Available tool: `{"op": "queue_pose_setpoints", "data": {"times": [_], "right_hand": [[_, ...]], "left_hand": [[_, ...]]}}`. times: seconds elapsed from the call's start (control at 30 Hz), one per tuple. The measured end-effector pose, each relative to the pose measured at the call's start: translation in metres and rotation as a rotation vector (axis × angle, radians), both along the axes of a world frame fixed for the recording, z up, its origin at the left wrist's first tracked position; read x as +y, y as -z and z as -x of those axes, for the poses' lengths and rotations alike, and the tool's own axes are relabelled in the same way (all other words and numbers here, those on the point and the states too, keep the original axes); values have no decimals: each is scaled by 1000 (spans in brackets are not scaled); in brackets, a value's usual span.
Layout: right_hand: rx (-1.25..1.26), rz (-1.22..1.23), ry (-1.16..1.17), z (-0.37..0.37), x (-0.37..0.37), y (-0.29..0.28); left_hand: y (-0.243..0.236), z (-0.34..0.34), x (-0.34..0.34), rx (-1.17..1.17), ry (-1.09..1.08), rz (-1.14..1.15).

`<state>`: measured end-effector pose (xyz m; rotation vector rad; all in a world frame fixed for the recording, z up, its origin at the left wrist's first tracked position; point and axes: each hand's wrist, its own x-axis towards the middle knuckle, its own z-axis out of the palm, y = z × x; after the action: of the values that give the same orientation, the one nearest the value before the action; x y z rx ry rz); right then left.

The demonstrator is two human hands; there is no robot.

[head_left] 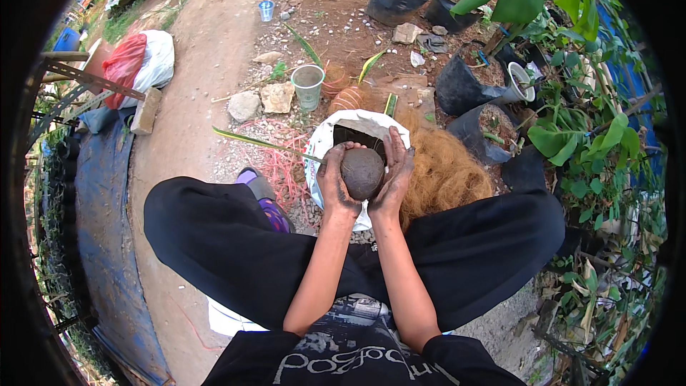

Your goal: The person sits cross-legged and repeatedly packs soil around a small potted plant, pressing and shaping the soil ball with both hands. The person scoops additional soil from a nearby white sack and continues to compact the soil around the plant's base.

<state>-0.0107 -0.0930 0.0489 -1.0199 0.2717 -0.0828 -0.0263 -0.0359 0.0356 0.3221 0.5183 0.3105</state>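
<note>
Between my cupped hands sits a round, dark soil ball (362, 173). My left hand (334, 180) wraps its left side, and my right hand (393, 175) presses on its right side; both are smeared with dirt. A long green leaf with yellow edges (261, 144) sticks out leftward from beside my left hand; where its base sits is hidden. Below the hands stands a white sack (323, 136) with its mouth open and a dark inside. A heap of brown coconut fibre (443, 171) lies against the sack's right side.
Pink string (282, 168) lies tangled left of the sack. Beyond it are fibre balls wrapped in string (346, 99) with upright leaves, a clear plastic cup (308, 86) and stones (244, 106). Black plant bags (461, 82) line the right; a red bag (123, 75) lies far left.
</note>
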Motion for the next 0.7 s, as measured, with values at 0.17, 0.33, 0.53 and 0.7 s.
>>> {"op": "queue_pose_setpoints", "data": {"times": [0.17, 0.33, 0.53, 0.7], "right_hand": [[-86, 147, -203, -5, 0, 7], [-227, 297, -61, -6, -6, 8], [-709, 916, -90, -9, -7, -16], [31, 140, -34, -7, 10, -25]], "left_hand": [[0, -5, -7, -81, -77, -249], [-4, -12, 2, 123, 50, -589], [1, -7, 20, -39, 254, 142], [-1, -7, 15, -119, 111, -11]]}}
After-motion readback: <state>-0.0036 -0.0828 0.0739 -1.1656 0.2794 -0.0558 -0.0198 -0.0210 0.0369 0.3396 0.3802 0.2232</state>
